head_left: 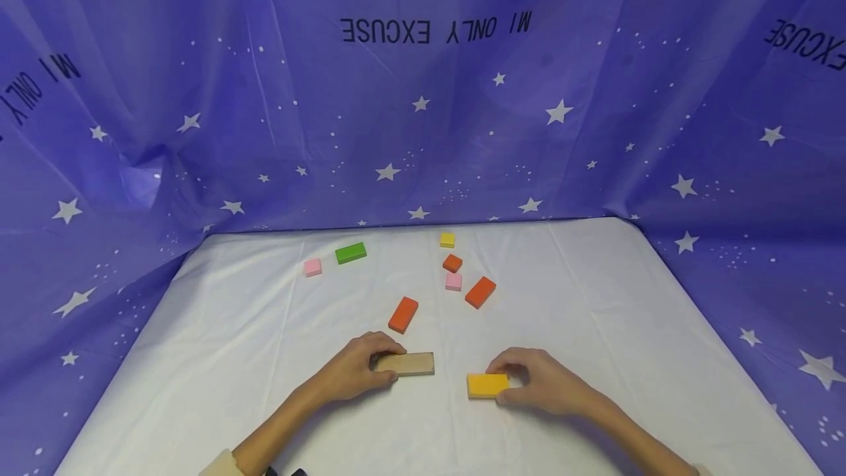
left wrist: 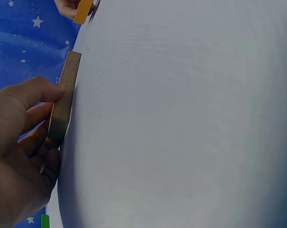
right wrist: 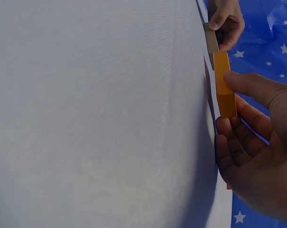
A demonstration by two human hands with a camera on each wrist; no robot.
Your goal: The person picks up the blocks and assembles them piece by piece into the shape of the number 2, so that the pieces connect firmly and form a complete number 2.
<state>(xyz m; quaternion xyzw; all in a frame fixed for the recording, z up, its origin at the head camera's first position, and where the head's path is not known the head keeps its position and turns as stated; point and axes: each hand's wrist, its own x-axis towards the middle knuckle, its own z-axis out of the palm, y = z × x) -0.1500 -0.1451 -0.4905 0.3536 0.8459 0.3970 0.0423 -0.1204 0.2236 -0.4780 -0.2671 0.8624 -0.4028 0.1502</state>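
Note:
My left hand (head_left: 358,369) pinches a bare wooden block (head_left: 415,363) by its left end, thumb on the near side and fingers on the far side. In the left wrist view the same wooden block (left wrist: 65,97) lies low against the white cloth. To the right, my right hand (head_left: 545,382) holds a yellow-orange block (head_left: 485,386) between thumb and fingers. The right wrist view shows that yellow-orange block (right wrist: 224,85) with the thumb on its side. A gap separates the two held blocks. Just beyond the left hand lies an orange-red block (head_left: 403,314).
Farther back sit a second orange-red block (head_left: 480,292), a small pink block (head_left: 453,282), a small orange block (head_left: 452,263) and a small yellow block (head_left: 447,240). Back left are a green block (head_left: 351,253) and another pink block (head_left: 313,267). A purple starry curtain (head_left: 463,131) borders the white-covered table (head_left: 595,270).

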